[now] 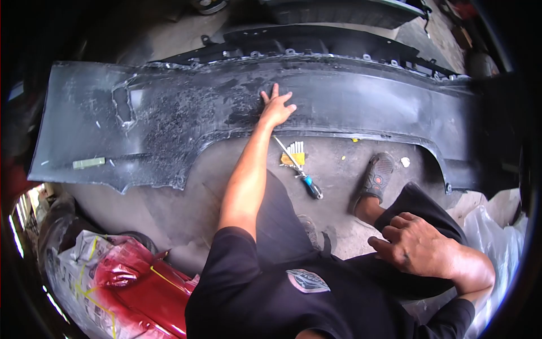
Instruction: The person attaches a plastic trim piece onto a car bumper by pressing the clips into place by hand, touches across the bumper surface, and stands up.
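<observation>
A long black car bumper lies across the view, scuffed and patchy at its middle and left. My left hand rests on its middle with the fingers spread, holding nothing. At the bumper's left part is a ragged-edged hole. Below my left hand, a screwdriver with a blue and black handle lies on the floor, its shaft crossing a yellow holder of hex keys. My right hand is by my bent knee, its fingers curled closed, with no object showing in it.
A pale greenish strip lies on the bumper's lower left. Red painted parts with masking paper stand at bottom left. Clear plastic sheeting is at the right. My shoe is near the bumper's lower edge. Another dark panel lies behind.
</observation>
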Action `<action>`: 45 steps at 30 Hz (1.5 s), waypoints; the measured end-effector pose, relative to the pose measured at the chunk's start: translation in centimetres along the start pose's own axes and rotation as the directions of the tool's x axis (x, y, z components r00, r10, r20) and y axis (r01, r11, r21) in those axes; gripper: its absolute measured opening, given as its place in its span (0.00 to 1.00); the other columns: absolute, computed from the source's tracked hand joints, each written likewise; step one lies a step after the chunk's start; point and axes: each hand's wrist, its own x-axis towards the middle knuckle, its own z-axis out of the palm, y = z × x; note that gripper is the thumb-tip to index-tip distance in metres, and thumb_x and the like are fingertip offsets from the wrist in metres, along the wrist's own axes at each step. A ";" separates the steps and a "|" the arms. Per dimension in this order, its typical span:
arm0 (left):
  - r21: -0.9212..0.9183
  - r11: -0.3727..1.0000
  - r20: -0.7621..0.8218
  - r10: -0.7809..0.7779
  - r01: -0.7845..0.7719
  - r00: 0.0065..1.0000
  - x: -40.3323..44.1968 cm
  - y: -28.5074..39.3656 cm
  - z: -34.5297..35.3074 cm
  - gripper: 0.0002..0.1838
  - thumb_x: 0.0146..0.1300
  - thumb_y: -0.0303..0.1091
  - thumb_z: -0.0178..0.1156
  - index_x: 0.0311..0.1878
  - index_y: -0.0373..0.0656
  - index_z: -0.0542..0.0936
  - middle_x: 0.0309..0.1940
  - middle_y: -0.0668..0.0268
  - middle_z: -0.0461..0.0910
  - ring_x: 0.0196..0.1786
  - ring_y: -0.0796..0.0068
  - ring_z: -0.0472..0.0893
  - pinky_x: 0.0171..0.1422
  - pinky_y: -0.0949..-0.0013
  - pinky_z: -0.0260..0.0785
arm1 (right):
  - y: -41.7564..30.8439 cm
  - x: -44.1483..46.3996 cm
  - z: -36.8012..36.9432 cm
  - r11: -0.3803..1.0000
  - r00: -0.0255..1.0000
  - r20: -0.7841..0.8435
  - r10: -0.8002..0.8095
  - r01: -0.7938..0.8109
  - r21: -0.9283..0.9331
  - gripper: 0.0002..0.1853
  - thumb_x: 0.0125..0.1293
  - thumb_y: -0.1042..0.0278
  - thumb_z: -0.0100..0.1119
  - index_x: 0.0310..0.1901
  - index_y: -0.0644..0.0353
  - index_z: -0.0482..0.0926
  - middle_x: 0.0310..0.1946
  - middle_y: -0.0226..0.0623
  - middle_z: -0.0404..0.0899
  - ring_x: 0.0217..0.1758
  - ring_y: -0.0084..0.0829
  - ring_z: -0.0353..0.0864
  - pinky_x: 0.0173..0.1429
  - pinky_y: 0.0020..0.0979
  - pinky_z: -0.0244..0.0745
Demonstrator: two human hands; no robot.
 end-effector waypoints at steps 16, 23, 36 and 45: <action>0.021 1.000 0.021 -0.004 0.003 1.000 -0.1 0.5 -0.2 0.34 0.68 0.46 0.70 0.76 0.55 0.75 0.88 0.51 0.38 0.84 0.23 0.28 0.88 0.39 0.37 | -0.3 0.5 0.3 0.998 0.999 -0.037 0.038 -0.036 0.055 0.14 0.67 0.61 0.66 0.51 0.57 0.84 0.34 0.37 0.82 0.43 0.41 0.84 0.53 0.41 0.78; -0.003 1.000 -0.001 -0.003 0.003 1.000 -0.1 0.4 0.1 0.33 0.67 0.46 0.70 0.76 0.54 0.76 0.88 0.50 0.39 0.84 0.21 0.29 0.89 0.40 0.36 | -0.4 0.8 0.2 0.999 0.998 -0.060 0.025 -0.023 0.042 0.15 0.65 0.61 0.68 0.51 0.57 0.84 0.33 0.36 0.81 0.41 0.39 0.83 0.49 0.40 0.78; -0.092 0.995 0.005 -0.028 0.028 1.000 0.0 -0.1 0.6 0.33 0.67 0.43 0.70 0.75 0.57 0.77 0.89 0.56 0.35 0.85 0.26 0.25 0.81 0.18 0.39 | -0.6 0.8 0.3 0.999 0.996 -0.079 0.028 -0.025 0.039 0.15 0.62 0.64 0.70 0.50 0.58 0.85 0.32 0.36 0.83 0.41 0.39 0.84 0.49 0.40 0.79; -0.062 0.998 -0.013 -0.014 0.013 1.000 -0.6 0.6 -0.1 0.33 0.66 0.45 0.70 0.74 0.52 0.78 0.87 0.45 0.40 0.84 0.22 0.29 0.89 0.40 0.32 | -0.5 0.6 0.2 0.999 0.998 -0.060 0.024 -0.022 0.037 0.15 0.63 0.63 0.69 0.50 0.58 0.85 0.33 0.36 0.83 0.41 0.39 0.85 0.49 0.40 0.79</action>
